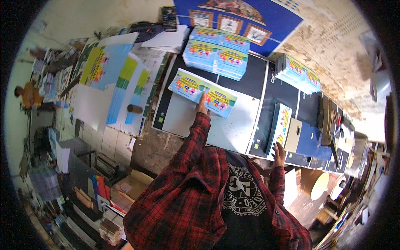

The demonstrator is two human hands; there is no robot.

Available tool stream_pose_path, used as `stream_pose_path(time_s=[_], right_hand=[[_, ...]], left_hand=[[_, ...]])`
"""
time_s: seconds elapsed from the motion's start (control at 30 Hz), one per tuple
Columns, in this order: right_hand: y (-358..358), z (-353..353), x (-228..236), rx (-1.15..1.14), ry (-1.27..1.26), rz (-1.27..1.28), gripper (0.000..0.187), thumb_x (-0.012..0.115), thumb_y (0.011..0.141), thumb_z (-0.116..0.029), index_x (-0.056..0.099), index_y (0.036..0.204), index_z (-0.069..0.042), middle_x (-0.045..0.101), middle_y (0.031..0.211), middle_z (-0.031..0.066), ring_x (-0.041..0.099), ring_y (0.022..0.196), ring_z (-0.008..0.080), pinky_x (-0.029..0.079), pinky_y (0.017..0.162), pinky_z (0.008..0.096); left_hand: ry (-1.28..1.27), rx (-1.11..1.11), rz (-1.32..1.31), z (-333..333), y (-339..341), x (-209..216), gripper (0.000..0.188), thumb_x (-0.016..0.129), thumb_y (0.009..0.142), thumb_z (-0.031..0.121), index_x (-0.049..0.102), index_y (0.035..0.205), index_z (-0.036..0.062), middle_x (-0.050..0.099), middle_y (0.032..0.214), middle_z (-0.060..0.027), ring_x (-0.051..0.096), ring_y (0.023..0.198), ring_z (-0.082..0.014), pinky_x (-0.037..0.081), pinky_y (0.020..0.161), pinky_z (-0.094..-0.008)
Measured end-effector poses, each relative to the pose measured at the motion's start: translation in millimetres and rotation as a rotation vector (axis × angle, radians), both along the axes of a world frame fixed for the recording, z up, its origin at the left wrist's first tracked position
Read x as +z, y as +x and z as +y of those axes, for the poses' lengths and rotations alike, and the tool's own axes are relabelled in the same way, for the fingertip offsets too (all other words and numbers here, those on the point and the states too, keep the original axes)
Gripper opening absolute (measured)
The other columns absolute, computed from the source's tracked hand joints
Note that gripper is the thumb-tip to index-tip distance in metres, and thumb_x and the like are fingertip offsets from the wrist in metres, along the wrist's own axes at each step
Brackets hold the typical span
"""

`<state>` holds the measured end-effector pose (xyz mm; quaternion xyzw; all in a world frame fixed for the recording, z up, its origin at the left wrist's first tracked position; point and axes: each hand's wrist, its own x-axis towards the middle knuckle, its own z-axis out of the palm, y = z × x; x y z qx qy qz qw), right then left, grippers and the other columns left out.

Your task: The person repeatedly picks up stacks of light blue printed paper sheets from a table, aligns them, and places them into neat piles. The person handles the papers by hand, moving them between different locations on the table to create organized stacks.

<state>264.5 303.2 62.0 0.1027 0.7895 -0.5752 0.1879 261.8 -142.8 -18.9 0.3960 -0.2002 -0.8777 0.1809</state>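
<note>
Two hands are at work on a dark machine top (287, 98), reviewed here from left to right. At far left, loose printed sheets (109, 68) in blue, yellow and green lie spread on a side table, well apart from either hand. Next, the left hand (202, 105) reaches forward at the end of a red plaid sleeve and rests flat on a flyer (203, 92) lying on a white board. The fingers appear to press on the sheet rather than close around it; a true grasp cannot be confirmed. The flyer's long axis runs from upper left to lower right, across the line of the forearm, and the hand meets it near the middle of its near edge. Just beyond it sits a stack of like flyers (216, 52). Further right, the right hand (279, 154) touches the lower end of an upright bundle of flyers (280, 127); whether the fingers are clenched cannot be told. A second stack (300, 75) lies beyond. The left hand is the nearer one to the single flyer.
</note>
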Motion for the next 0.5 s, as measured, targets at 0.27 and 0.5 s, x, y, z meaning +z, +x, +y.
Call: stream_pose_path(time_s=[0.27,0.5], right_hand=[[63.2,2.7,-4.5,-0.154,-0.065,0.044,0.051,0.055,0.091,-0.041,0.05,0.129,-0.008,0.059,0.12,0.0115,0.059,0.104,0.023,0.046,0.078,0.0297],[68.0,-4.1,0.6,-0.298,-0.083,-0.105,0.05,0.054,0.092,-0.039,0.048,0.131,-0.009,0.059,0.119,0.0095,0.059,0.101,0.0201,0.047,0.075,0.0293]], left_hand=[[0.004,0.11,-0.164,0.2,-73.5,9.7,0.055,0.078,0.069,0.042,0.06,0.114,0.015,0.058,0.117,-0.001,0.052,0.109,-0.018,0.041,0.089,-0.0419],[-0.014,0.061,0.032,-1.5,-100.0,-8.8,0.054,0.067,0.075,0.042,0.054,0.122,0.0192,0.054,0.122,-0.0044,0.05,0.112,-0.0222,0.041,0.092,-0.0459]])
